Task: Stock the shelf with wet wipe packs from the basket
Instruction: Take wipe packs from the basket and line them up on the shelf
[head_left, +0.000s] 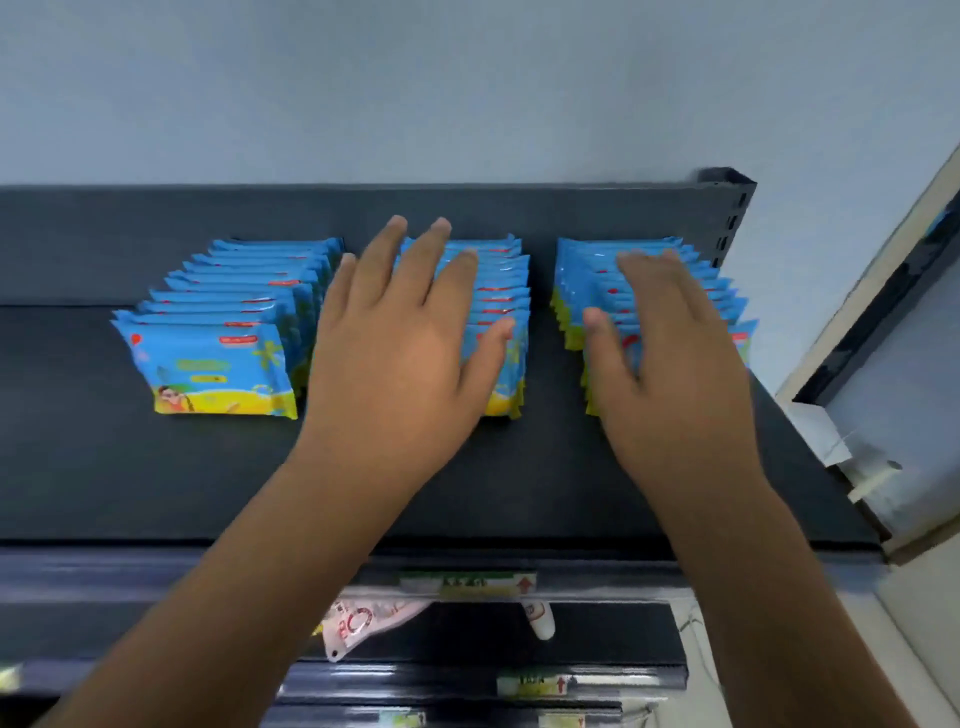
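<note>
The dark shelf (156, 467) carries three rows of blue-and-yellow wet wipe packs standing on edge, and the middle row (501, 291) serves as the marker here. The left row (223, 332) stands just to its left and is untouched. The right row (582, 270) stands just to its right, across a narrow gap. The left hand (400, 338) lies flat over the middle row and the right hand (670, 353) over the right row. On both, the fingers (431, 249) are spread and nearly straight, resting on the pack tops and gripping nothing. The basket is out of sight. This looks like squaring-up. To do it well, press lightly and evenly so the soft packs stay upright. Ease both rows back together, keep the gap beside the middle row even, and bring the front faces level with the left row's.
</note>
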